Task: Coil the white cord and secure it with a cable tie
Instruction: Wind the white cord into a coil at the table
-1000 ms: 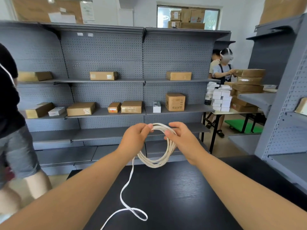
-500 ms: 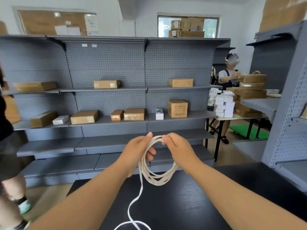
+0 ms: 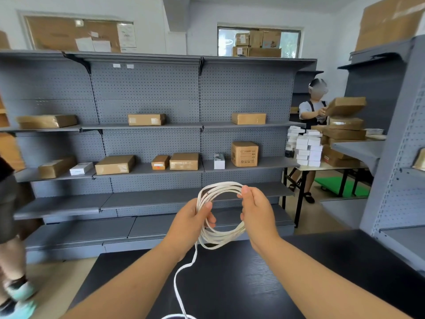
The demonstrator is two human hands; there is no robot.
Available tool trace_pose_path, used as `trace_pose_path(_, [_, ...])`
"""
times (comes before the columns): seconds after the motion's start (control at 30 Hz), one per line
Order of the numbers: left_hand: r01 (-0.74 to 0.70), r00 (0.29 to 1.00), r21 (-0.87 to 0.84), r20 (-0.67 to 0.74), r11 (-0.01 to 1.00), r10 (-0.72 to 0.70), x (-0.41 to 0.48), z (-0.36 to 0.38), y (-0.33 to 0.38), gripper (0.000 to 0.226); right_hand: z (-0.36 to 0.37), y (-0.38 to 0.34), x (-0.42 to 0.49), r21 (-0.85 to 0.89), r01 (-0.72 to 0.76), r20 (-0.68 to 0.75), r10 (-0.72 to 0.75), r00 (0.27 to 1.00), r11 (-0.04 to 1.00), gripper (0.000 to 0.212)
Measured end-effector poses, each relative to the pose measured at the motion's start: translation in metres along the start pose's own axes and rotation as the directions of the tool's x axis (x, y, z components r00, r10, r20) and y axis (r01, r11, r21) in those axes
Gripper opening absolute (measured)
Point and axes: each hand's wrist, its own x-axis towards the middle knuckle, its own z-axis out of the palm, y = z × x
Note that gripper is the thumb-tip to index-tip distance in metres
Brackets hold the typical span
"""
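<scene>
The white cord (image 3: 220, 238) is wound into a round coil of several loops, held up in the air above the black table (image 3: 253, 284). My left hand (image 3: 190, 224) grips the coil's left side, thumb over the strands. My right hand (image 3: 255, 210) pinches the top right of the coil between thumb and fingers. A loose tail of the cord hangs from under my left hand and runs down to the table's near edge. No cable tie is in view.
Grey pegboard shelving (image 3: 151, 139) with cardboard boxes stands beyond the table. Another grey shelf unit (image 3: 400, 157) is close on the right. A person (image 3: 315, 111) handles boxes at a far table on the right. Another person's legs (image 3: 11, 226) are at the left edge.
The coil has been raised and turned more open toward me. My right hand slid along the top loop to the right side. The loose tail got shorter. The person at left moved further left.
</scene>
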Motion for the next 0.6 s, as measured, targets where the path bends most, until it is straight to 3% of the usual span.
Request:
trace_pose_path(0.1, [-0.06, 0.997, 0.168, -0.03, 0.984, 0.066, 0.003, -0.001, -0.002, 0.023, 0.001, 0.001, -0.003, 0.008, -0.034, 0.021, 0.034, 0.999, 0.999, 0.032])
trace_pose_path(0.2, [-0.103, 0.993, 0.303, -0.021, 0.947, 0.114, 0.008, -0.006, -0.004, 0.022, 0.0, 0.007, -0.002, 0.11, -0.174, 0.119, 0.16, 0.98, 0.979, 0.034])
trace_pose_path(0.3, [-0.122, 0.992, 0.426, 0.011, 0.897, 0.13, 0.012, -0.011, -0.002, 0.024, -0.009, 0.006, 0.003, 0.17, -0.39, 0.305, 0.328, 0.894, 0.905, 0.038])
trace_pose_path(0.37, [-0.136, 0.99, 0.503, 0.039, 0.853, 0.135, 0.015, -0.015, 0.002, 0.028, -0.014, 0.003, 0.007, 0.152, -0.451, 0.395, 0.364, 0.844, 0.88, 0.038])
trace_pose_path(0.47, [-0.182, 0.983, 0.621, 0.122, 0.762, 0.136, 0.019, -0.017, 0.007, 0.032, -0.012, 0.001, 0.012, 0.11, -0.398, 0.427, 0.319, 0.846, 0.911, 0.032])
trace_pose_path(0.6, [-0.248, 0.968, 0.695, 0.2, 0.675, 0.15, 0.021, -0.021, 0.006, 0.026, -0.007, -0.006, 0.014, -0.109, -0.229, 0.454, 0.254, 0.854, 0.967, 0.034])
